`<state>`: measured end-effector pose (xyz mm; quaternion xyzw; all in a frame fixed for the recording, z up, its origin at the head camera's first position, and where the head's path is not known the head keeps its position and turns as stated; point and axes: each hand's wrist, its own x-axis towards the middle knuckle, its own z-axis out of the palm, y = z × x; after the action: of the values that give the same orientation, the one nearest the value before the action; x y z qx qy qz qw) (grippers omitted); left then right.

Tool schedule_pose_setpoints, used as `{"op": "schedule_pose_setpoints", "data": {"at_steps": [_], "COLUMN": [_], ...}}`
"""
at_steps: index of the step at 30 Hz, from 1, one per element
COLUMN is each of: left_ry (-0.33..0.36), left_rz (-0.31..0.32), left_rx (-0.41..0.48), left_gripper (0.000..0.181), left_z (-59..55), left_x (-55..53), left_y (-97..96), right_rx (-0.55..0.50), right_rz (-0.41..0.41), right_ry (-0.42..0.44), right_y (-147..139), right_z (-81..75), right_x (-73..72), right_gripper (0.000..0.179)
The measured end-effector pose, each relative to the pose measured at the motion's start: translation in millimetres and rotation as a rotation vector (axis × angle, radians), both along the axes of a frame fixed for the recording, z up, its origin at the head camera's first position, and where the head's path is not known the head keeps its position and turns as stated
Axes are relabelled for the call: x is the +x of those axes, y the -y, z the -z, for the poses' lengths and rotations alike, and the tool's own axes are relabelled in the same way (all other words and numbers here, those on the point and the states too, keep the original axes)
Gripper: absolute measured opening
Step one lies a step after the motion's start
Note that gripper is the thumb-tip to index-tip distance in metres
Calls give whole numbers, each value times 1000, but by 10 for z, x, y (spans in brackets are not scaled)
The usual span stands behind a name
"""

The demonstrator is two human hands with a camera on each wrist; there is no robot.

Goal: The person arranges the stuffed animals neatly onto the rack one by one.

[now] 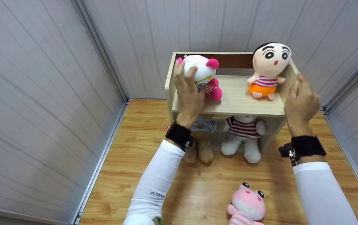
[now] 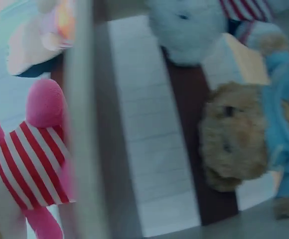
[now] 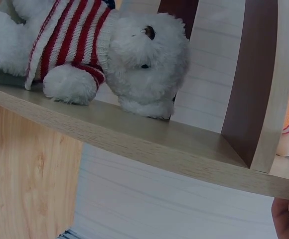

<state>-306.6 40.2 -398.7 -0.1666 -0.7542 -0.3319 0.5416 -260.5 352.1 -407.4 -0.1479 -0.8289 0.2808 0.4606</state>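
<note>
On the left of the upper shelf, my left hand (image 1: pixel 189 90) grips a plush toy (image 1: pixel 200 67) with a white head, pink ears and limbs. Its red-and-white striped body (image 2: pixel 32 164) shows in the left wrist view, where the hand is out of sight. My right hand (image 1: pixel 303 101) holds the right side panel (image 1: pixel 288 76) of the small wooden shelf unit (image 1: pixel 229 107), fingers curled. Some of its fingers (image 3: pixel 284 219) appear at the corner of the right wrist view. Just left of that panel sits a boy doll (image 1: pixel 271 61) in orange shorts and a striped top.
Below stand a white plush bear (image 1: pixel 244 128) in a striped sweater and a brown bear (image 2: pixel 239 134) in blue. On the wooden floor (image 1: pixel 128 175) in front lies a pink frog plush (image 1: pixel 249 201). Grey panel walls (image 1: pixel 47 78) enclose the corner.
</note>
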Motion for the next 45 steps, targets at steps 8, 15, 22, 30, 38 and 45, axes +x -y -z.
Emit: {"op": "schedule_pose_setpoints", "data": {"at_steps": [8,15,22,30,38,45], "left_ry": [196,303,334,451,463,413], "left_rz": [-76,-57,23,-15,-40,-50], "left_rx": [-59,-46,15,1,-9,-15], "left_gripper": [75,71,70,70,70,72], "left_z": [178,160,238,368,376,405], "left_x": [-73,-109,-177,-191,-201,-193], "left_y": [30,-15,-87,-91,-82,-84], "right_rx": [13,13,-5,-8,-1,4], "right_rz": [8,9,3,5,3,15], "right_ry": [4,1,-9,-9,-5,16], "right_y": [3,-5,-15,-2,-4,-4], "right_z": [-7,-1,17,-1,10,9], "right_x": [10,4,22,18,4,-4], "right_gripper": [35,36,36,36,36,36]}}
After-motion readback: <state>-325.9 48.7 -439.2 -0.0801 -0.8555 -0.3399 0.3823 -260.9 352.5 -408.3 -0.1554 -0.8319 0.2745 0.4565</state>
